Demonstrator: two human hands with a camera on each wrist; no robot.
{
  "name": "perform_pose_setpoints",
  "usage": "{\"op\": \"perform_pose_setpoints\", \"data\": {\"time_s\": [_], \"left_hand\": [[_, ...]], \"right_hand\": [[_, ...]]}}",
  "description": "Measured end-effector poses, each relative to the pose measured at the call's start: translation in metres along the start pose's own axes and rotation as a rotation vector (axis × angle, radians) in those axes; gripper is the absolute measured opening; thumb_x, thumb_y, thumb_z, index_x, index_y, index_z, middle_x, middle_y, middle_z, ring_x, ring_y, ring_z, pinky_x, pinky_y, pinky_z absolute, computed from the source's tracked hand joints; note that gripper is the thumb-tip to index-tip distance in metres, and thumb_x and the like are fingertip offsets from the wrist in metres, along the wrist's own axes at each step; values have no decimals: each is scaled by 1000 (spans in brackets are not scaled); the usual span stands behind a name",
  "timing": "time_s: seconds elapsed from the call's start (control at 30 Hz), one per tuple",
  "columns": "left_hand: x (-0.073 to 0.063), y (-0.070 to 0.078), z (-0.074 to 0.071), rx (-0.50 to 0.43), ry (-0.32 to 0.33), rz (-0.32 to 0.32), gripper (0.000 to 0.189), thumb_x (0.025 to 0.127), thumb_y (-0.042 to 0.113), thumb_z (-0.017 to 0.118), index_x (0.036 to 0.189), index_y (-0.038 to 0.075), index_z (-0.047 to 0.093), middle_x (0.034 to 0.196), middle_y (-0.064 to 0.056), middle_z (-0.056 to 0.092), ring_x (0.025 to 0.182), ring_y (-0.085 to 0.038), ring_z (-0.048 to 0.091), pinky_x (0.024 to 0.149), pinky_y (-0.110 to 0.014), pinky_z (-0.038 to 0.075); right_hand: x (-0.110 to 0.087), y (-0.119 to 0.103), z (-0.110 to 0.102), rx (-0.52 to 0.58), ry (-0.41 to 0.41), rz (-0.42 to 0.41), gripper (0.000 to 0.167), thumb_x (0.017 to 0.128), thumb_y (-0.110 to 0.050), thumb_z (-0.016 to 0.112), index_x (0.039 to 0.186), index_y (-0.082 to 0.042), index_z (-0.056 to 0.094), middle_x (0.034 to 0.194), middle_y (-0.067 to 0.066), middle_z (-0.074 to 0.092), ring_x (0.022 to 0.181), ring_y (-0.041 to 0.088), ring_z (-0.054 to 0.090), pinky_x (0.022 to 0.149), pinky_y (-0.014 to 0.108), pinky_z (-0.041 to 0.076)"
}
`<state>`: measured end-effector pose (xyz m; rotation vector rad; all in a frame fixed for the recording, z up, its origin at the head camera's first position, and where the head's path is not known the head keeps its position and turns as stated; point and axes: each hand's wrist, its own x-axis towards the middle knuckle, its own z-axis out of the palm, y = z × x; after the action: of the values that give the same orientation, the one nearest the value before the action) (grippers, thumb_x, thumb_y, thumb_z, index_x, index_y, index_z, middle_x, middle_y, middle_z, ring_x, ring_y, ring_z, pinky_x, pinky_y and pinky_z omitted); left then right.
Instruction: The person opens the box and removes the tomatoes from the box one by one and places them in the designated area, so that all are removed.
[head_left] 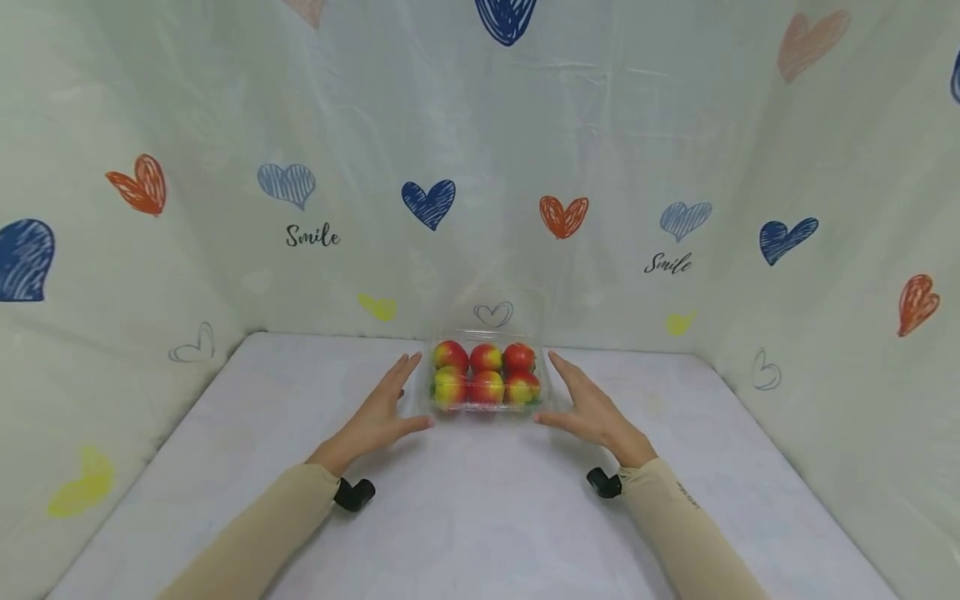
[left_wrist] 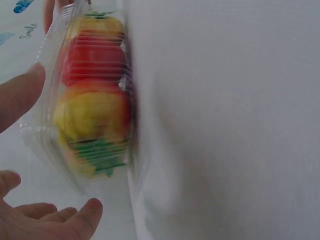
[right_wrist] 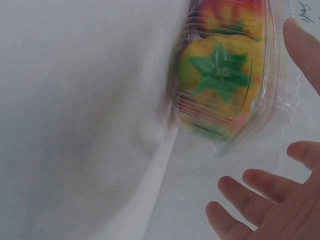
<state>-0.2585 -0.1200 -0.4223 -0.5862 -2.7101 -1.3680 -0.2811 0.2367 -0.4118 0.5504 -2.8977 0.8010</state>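
Observation:
A clear plastic box [head_left: 486, 408] sits near the far edge of the table, holding several red-and-yellow fruits [head_left: 487, 387] in two rows. Green star-shaped leaves [right_wrist: 221, 71] show on one fruit through the ribbed wall in the right wrist view. My left hand [head_left: 382, 414] is just left of the box, fingers and thumb spread. On the other side, my right hand [head_left: 592, 408] mirrors it, thumb apart from the fingers. In the left wrist view the thumb [left_wrist: 22, 95] overlaps the box's rim. Neither hand grips anything.
A white cloth [head_left: 480, 517] covers the table. Behind and at both sides hangs a pale curtain [head_left: 487, 125] printed with hearts and the word Smile. Small black devices [head_left: 354, 495] are worn at both wrists, below beige sleeves.

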Motion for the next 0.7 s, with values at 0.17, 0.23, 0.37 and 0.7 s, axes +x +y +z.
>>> {"op": "perform_pose_setpoints", "data": {"time_s": [0.17, 0.23, 0.37, 0.7], "left_hand": [[7, -2, 5, -55, 4, 21, 100, 77, 17, 81, 154, 15, 16, 157, -19, 10, 142, -37, 18, 102, -51, 38], [9, -2, 7, -64, 11, 18, 99, 77, 16, 80, 153, 14, 18, 157, -19, 11, 142, -36, 17, 102, -50, 38], [11, 0, 9, -109, 32, 4, 93, 79, 11, 78, 153, 13, 21, 157, -15, 17, 142, -33, 21, 101, -47, 39], [15, -3, 15, -176, 38, 47, 79, 82, 8, 74, 148, 3, 31, 154, -17, 27, 140, -33, 26, 102, -45, 39]], "right_hand": [[4, -1, 7, 28, -14, 14, 101, 76, -54, 74, 154, -28, 15, 156, 4, 24, 141, 31, 26, 108, 59, 26], [6, -1, 9, 38, -15, 0, 100, 77, -55, 72, 154, -27, 16, 155, 5, 26, 140, 31, 27, 108, 58, 27], [9, -3, 11, 57, -19, -22, 96, 79, -56, 70, 153, -22, 20, 153, 9, 31, 136, 33, 34, 107, 56, 30], [8, -9, 9, 54, -19, -31, 88, 82, -46, 71, 151, -13, 28, 150, 15, 35, 138, 35, 31, 109, 54, 28]]}}
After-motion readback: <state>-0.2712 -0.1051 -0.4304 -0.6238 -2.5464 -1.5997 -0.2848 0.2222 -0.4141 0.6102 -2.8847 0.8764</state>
